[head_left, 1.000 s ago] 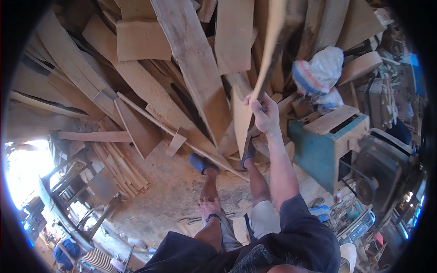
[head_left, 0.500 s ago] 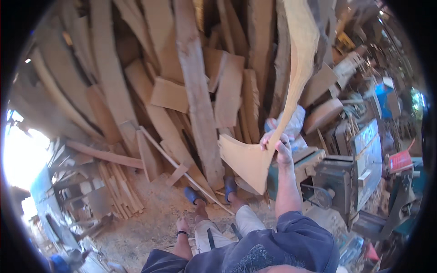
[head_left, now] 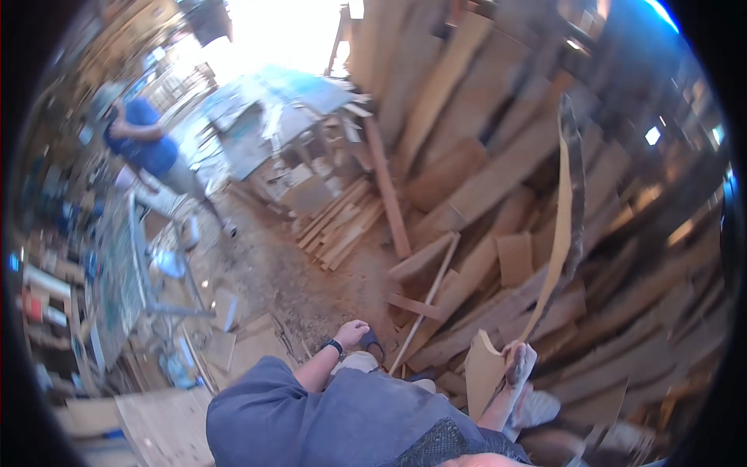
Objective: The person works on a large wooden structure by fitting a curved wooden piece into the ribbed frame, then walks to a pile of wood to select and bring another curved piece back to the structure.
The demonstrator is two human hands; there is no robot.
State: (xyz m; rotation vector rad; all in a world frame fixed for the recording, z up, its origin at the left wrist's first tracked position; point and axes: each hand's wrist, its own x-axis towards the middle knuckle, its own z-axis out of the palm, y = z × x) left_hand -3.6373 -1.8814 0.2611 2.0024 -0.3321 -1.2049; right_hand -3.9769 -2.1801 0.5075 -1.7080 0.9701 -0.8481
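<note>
My right hand [head_left: 520, 363] is closed around the narrow part of a long curved wooden board [head_left: 560, 226]. The pale board rises far above the hand, with a dark rough edge along one side. Its broad, angular end [head_left: 484, 370] sits just left of the hand, partly hidden lower down by my arm and shirt. My left hand [head_left: 354, 334], with a dark band at its wrist, is beside my leg above a blue shoe [head_left: 373, 344]. Its fingers look curled in, and nothing shows in them.
Rough planks [head_left: 498, 187] lean in a large stack ahead and to the right. Thin strips [head_left: 342, 226] lie on the dusty floor, near a cluttered table [head_left: 241, 148]. Left stands a metal frame [head_left: 175, 310]; beyond it is another person in blue [head_left: 148, 140].
My view has turned left, bringing the other person and the metal frame into sight. The board stays in my right hand, now seen more edge-on. My left hand has come forward.
</note>
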